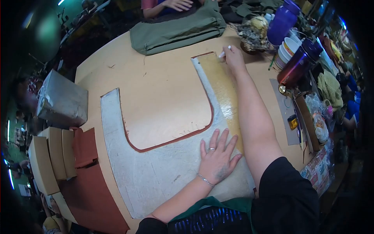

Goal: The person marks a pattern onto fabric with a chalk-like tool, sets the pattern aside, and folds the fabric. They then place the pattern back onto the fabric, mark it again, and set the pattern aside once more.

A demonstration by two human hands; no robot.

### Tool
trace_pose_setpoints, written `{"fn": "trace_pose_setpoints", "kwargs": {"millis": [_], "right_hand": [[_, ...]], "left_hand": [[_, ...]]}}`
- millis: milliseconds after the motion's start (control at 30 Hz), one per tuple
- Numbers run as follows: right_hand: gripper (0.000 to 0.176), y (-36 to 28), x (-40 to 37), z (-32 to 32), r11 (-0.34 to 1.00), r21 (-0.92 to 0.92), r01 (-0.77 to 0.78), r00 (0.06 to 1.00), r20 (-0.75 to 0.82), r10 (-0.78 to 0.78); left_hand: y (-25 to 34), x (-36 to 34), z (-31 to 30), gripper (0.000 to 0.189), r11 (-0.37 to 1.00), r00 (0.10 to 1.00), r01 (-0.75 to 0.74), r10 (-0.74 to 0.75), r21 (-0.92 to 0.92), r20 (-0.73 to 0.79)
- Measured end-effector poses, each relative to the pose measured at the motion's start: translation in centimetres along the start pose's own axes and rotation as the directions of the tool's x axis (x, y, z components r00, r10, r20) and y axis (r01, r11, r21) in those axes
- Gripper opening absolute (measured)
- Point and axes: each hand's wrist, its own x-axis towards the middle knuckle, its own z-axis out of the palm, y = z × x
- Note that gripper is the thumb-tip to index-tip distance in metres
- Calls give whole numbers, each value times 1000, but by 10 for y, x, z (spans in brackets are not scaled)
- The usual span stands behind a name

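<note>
A large grey U-shaped template [156,175] lies on the table, with reddish-brown material [175,140] showing along its inner edge. My left hand [219,156] rests flat on the template's right part, fingers spread, a ring on one finger. Along the template's right arm runs a shiny yellowish strip [227,101]. My right hand [233,58] is closed around a small white object [223,54] at the strip's far end, near the top corner. What the white object is cannot be made out.
Folded green fabric [177,29] lies at the far edge, by another person's hand [178,4]. Bottles [300,62], cups [286,52] and a tray [306,121] stand right. A metal box [64,99], tan blocks [44,163] and reddish-brown sheets [91,195] are left.
</note>
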Motion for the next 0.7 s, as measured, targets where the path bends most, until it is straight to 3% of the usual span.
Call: {"fn": "trace_pose_setpoints", "kwargs": {"millis": [133, 200, 267, 333, 433, 533, 633, 700], "right_hand": [[29, 25, -10, -9, 994, 97, -50, 999, 6, 49], [30, 21, -14, -2, 997, 70, -31, 1000, -1, 31], [31, 18, -15, -6, 996, 73, -41, 999, 26, 39], [32, 16, -13, -8, 989, 129, -76, 995, 81, 66], [32, 17, -11, -7, 997, 63, -39, 999, 40, 36], [31, 16, -12, -8, 987, 139, -84, 993, 89, 72], [30, 21, -10, -3, 992, 106, -64, 995, 78, 56], [31, 19, -10, -2, 1000, 14, -17, 997, 72, 16]], "left_hand": [[-10, 17, -12, 47, 994, 997, 32, -24, -108, 80], [-36, 41, -8, 43, 993, 991, 84, -91, -81, -93], [-48, 79, -21, 40, 950, 955, 196, -129, 243, -267], [-71, 116, -25, 40, 915, 954, 276, -223, 295, -200], [-86, 138, -19, 41, 928, 962, 245, -196, 281, -192], [-93, 144, -18, 45, 939, 960, 264, -235, 221, -150], [-90, 161, -23, 56, 931, 940, 311, -271, 193, -210], [-89, 171, -28, 63, 927, 961, 269, -240, 259, -140]]}}
